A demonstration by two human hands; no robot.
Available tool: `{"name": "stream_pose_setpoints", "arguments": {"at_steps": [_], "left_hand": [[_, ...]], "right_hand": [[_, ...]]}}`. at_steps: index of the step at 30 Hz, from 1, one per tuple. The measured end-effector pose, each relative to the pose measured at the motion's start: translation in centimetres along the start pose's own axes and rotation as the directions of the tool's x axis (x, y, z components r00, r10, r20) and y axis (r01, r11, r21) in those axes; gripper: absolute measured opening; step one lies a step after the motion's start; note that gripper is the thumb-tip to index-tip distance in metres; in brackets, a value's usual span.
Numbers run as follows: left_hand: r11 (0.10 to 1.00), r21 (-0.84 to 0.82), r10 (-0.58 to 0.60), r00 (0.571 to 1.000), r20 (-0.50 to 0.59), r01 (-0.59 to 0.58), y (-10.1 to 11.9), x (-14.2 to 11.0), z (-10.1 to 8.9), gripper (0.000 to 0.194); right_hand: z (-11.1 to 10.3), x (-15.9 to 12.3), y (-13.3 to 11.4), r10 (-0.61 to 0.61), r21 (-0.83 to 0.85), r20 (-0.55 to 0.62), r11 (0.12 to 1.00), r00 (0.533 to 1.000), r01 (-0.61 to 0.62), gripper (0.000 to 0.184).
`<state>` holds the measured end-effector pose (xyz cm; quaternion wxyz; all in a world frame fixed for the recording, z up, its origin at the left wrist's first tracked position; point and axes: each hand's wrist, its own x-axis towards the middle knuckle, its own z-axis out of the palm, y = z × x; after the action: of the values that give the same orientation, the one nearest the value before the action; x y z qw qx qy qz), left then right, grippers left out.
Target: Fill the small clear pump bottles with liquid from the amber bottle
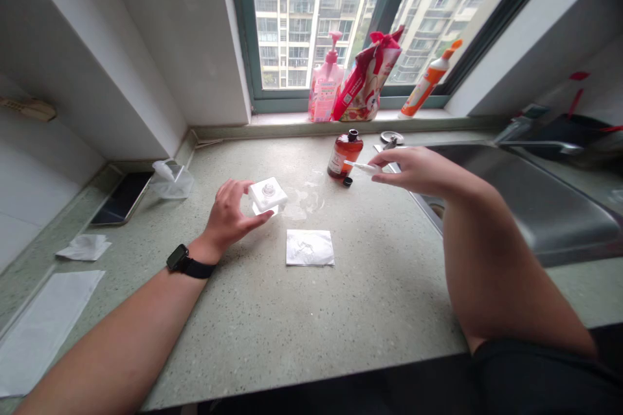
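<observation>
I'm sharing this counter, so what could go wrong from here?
The uncapped amber bottle stands close to the right hand, so a knock might spill it; its cap lies loose beside it. The left hand holds the white square container with only its fingers, so it might slip. Wet-looking smears on the counter could make things slide.

Head-worn view, forward and down onto left hand (231,217), right hand (413,172)
</observation>
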<state>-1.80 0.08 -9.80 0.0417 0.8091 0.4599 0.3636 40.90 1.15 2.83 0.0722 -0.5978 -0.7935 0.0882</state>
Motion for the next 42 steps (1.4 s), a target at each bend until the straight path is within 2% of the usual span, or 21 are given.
{"name": "stream_pose_setpoints", "arguments": {"at_steps": [3,5,9,14,20,28,36,42], "left_hand": [[1.000,-0.004,0.019,1.000,-0.015,-0.019,0.0,0.0,0.1,0.063],[1.000,-0.010,0.030,0.999,-0.023,-0.030,0.0,-0.1,0.1,0.062],[0.999,-0.008,0.046,0.999,-0.029,-0.046,0.1,-0.1,0.1,0.062],[0.999,-0.006,0.047,0.998,-0.034,-0.047,0.1,-0.2,0.1,0.063],[0.998,0.003,0.061,0.997,-0.038,-0.061,0.3,-0.2,0.0,0.063],[0.994,0.022,0.111,0.993,-0.033,-0.110,0.7,-0.2,0.1,0.064],[0.989,0.023,0.150,0.987,-0.060,-0.149,0.6,-0.5,0.5,0.067],[0.990,0.027,0.136,0.989,-0.057,-0.135,0.7,-0.5,0.5,0.068]], "right_hand": [[-1.6,-0.9,-3.2,-0.186,0.113,-0.082,0.974,0.979,0.194,0.049],[-2.2,-0.7,-5.3,-0.235,0.130,-0.128,0.959,0.964,0.251,0.050],[-2.5,0.9,-9.2,-0.291,0.102,-0.166,0.945,0.942,0.310,0.038],[-0.8,2.0,-12.9,-0.414,0.023,-0.247,0.901,0.876,0.433,0.022],[1.4,1.9,-13.0,-0.471,-0.057,-0.249,0.879,0.846,0.473,0.016],[2.4,2.7,-13.3,-0.477,-0.015,-0.206,0.875,0.855,0.484,0.016],[4.8,4.0,-13.9,-0.504,0.132,-0.237,0.830,0.831,0.541,0.018],[5.8,4.8,-14.2,-0.507,0.325,-0.306,0.740,0.806,0.589,0.019]]}}
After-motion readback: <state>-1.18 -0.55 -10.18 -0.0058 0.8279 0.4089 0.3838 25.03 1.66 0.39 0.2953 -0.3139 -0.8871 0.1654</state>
